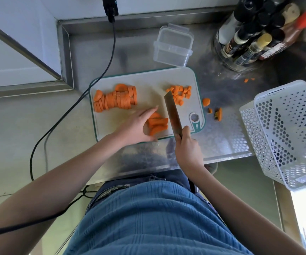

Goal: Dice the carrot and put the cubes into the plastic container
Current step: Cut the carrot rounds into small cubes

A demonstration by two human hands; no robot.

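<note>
Head view, nearest first: the right hand is wrapped round the handle of a knife, its broad flat blade lying along the cutting board, likely kept between finished and unfinished carrot. Just left of the blade, the left hand lies with fingers straight over a small stack of carrot strips, apparently steadying them for cross-cuts. Beyond, on the smooth pale board with its teal rim, a row of thin carrot slices waits at the left and a heap of small carrot cubes sits at the right. A few scraps lie on the steel desk. Farthest, the clear plastic container stands open, touching the board's far edge, apparently holding nothing yet.
</note>
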